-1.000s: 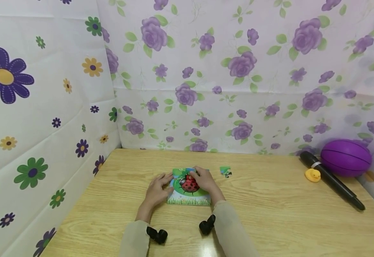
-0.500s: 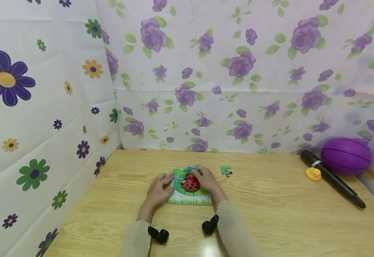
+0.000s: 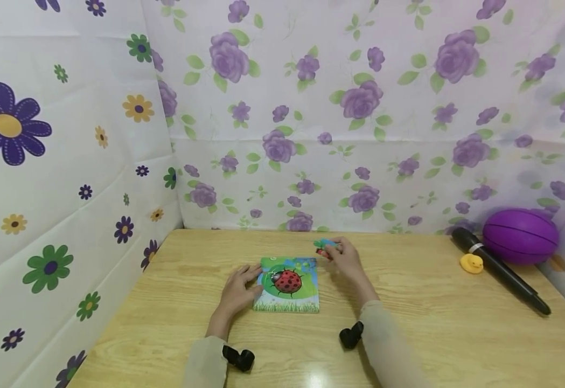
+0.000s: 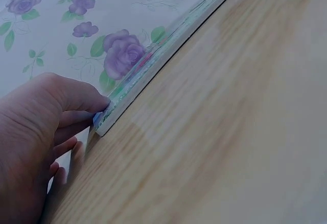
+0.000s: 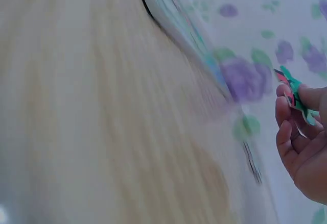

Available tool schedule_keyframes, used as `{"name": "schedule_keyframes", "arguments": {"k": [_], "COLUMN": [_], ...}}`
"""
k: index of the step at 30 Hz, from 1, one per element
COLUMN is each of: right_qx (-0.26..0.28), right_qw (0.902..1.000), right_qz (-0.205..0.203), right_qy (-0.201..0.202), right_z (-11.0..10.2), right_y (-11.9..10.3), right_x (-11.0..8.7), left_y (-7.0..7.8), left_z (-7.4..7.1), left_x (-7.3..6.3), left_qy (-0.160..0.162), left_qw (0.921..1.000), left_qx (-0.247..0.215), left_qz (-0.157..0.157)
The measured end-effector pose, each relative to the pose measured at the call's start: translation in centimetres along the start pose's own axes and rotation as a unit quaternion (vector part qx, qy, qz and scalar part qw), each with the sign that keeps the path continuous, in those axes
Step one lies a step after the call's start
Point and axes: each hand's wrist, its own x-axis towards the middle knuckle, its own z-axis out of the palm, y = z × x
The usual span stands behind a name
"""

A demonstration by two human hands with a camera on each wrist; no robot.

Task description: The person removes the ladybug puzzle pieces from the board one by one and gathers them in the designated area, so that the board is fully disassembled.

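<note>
Centrally, toward the left half of the worktop (image 3: 408, 318), lies the flat puzzle board (image 3: 286, 306), its surface bearing a red ladybug with grass along the near border. Left grip (image 3: 236, 288): fingers extended and spread, touching the board's left edge; the left wrist view shows the board's pale, thick side at this corner. Right grip (image 3: 347, 263): thumb and fingers pinch a puzzle piece (image 3: 328, 243) above the worktop, just beyond the board's upper right corner; whether more than one piece is held cannot be told. Wood grain stretches rightward to a yellow duck (image 3: 472, 263), a black rod (image 3: 510, 280) and a purple ball (image 3: 522, 236), near the worktop's right edge.
</note>
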Motion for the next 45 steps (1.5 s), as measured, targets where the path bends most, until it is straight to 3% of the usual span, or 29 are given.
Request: {"name": "schedule_keyframes", "arguments": {"k": [7,14,26,33,45], "right_qx": [-0.044,-0.099,-0.186,-0.246,-0.267], "right_qw": [0.9975,0.9934,0.9821,0.9688,0.963], "right_qz": [0.039,0.055,0.023,0.028,0.033], "right_qy": [0.039,0.02,0.012,0.003,0.007], "right_z": [-6.0,-9.1,-9.3,-8.8,-8.7], "right_y": [2.8,4.8,5.1,4.9,4.9], "right_x": [0.3,0.4,0.4,0.3,0.5], "left_y": [-0.3,-0.2,-0.1,0.1,-0.1], "left_z": [0.0,0.1,0.1,0.0,0.0], "left_x": [0.0,0.1,0.2,0.1,0.0], "left_qy": [0.001,0.005,0.0,0.0,0.0], "left_qw": [1.0,0.9999,0.9999,0.9999,0.9999], "left_qx": [-0.001,0.0,-0.005,-0.006,-0.012], "left_qz": [-0.002,0.009,0.016,0.008,0.007]}}
